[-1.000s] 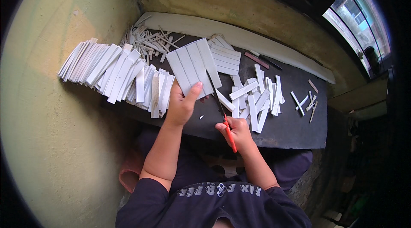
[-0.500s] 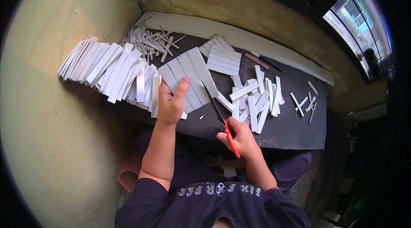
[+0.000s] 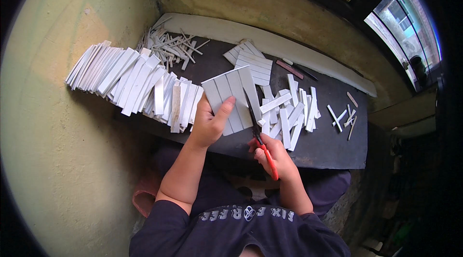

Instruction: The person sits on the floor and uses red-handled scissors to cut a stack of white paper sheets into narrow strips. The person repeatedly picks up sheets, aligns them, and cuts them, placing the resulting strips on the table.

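Observation:
My left hand (image 3: pixel 212 121) grips a square white sheet (image 3: pixel 224 90) marked with dark parallel lines, its thumb lying across the top face. Scissors (image 3: pixel 270 158) with red handles and dark blades are in my right hand (image 3: pixel 279 154), fingers closed around the grips. Their blades lie along one of the lines near the sheet's right side, where a strip is partly parted from the rest. Below the sheet's right edge, a heap of cut white strips (image 3: pixel 285 123) rests on the dark table.
A long row of stacked white strips (image 3: pixel 130 78) stands on the left. Thin offcuts (image 3: pixel 169 47) lie behind it. More lined sheets (image 3: pixel 254 67), a brownish bar (image 3: pixel 289 69) and a dark pen (image 3: pixel 306 72) sit at the back. Small slivers (image 3: pixel 343 116) are on the right of the black tabletop (image 3: pixel 333 151).
Both hands, with the sheet and scissors, have shifted right and slightly nearer to me. The sheet has turned a little, and the blades now lie further along the cut.

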Motion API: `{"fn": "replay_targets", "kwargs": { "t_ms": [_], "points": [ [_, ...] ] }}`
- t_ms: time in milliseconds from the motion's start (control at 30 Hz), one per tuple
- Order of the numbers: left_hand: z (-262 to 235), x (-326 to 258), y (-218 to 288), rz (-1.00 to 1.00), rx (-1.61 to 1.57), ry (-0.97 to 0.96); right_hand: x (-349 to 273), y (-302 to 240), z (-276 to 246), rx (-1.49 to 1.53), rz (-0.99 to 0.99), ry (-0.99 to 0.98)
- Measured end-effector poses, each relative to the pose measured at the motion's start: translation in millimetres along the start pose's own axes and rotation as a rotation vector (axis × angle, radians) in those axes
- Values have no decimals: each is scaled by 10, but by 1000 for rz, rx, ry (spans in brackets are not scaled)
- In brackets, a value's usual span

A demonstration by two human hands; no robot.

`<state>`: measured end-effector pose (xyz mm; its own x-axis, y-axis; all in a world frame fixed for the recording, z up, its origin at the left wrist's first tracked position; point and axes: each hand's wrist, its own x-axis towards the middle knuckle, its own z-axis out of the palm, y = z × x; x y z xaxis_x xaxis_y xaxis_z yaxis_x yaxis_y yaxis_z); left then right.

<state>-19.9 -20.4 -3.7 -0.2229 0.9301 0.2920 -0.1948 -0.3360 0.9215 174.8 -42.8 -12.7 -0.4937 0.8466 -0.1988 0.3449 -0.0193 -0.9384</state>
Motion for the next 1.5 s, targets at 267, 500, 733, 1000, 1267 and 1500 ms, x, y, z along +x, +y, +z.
{"fn": "replay_targets", "kwargs": {
  "t_ms": [267, 500, 733, 1000, 1267, 1500],
  "points": [
    [0, 20, -46, 3, -10, -1, 40, -10, 56, -37, -30, 56],
    [14, 32, -18, -9, -13, 9, 94, 79, 59, -99, -77, 75],
    [12, 43, -28, 4, -38, 11, 103, 51, 61, -108, -46, 87],
    [10, 45, -52, 5, -50, 34, 135, 83, 107, -154, -156, 148],
    [2, 47, -61, -11, -53, 31, 158, 100, 127, -185, -210, 176],
    [11, 38, -71, -44, -81, 69, 164, 87, 134, -186, -205, 183]
  ]
}}
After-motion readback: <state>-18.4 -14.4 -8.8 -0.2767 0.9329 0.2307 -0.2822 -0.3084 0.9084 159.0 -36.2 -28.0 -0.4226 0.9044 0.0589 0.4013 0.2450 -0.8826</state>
